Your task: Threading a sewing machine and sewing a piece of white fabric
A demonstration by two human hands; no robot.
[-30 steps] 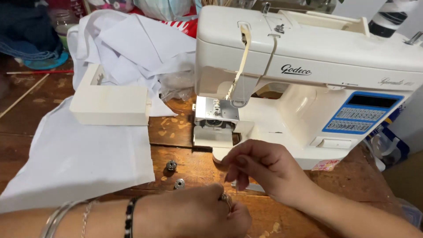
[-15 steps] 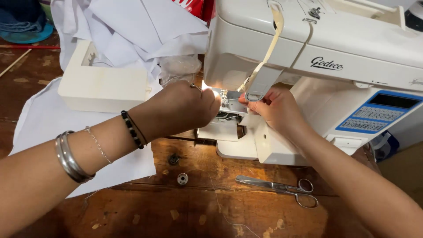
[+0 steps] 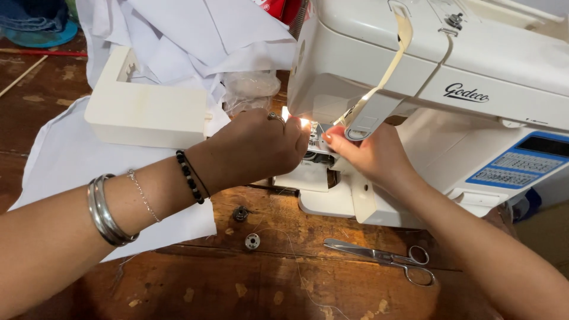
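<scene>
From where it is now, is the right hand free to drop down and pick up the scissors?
Probably yes. The scissors lie flat on bare wood table just below the right hand, nothing on top of them. Only the forearm passes beside the handles, and loose thread lies to their left, clear of the blades.

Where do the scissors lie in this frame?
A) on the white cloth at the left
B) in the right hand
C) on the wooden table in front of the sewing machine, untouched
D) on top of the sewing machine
C: the scissors lie flat on the wooden table in front of the sewing machine, below the right hand, and neither hand touches them.
</scene>
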